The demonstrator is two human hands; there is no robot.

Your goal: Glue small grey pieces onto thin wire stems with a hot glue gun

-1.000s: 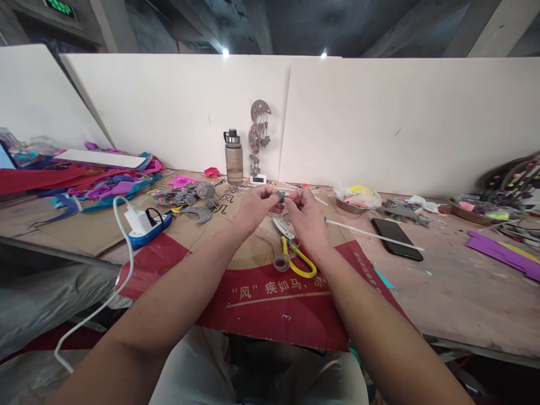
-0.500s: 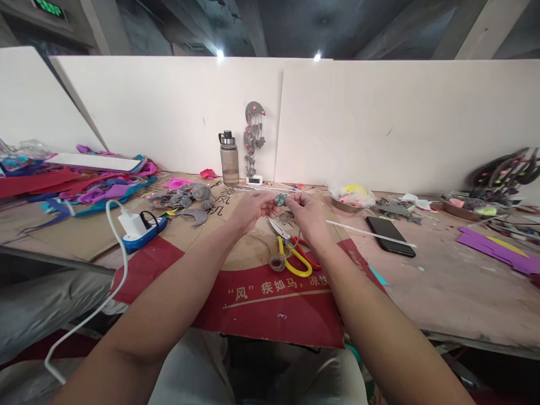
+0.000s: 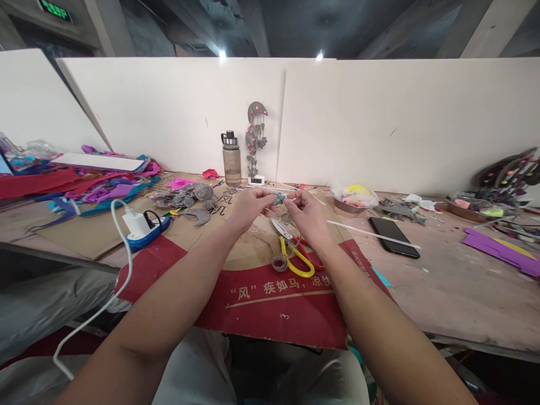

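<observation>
Holding small teal piece [image 3: 279,198] between both hands [image 3: 248,209], over the cardboard [image 3: 248,256]

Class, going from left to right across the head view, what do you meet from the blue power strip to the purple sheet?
Blue power strip → grey crescent → left hand → small teal piece → right hand → black phone → purple sheet.

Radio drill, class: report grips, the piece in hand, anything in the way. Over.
Left grip pinching small teal piece; right grip at its edge, hold unclear. Possible snags: scissors and twine coil on the cardboard, close by.
</observation>
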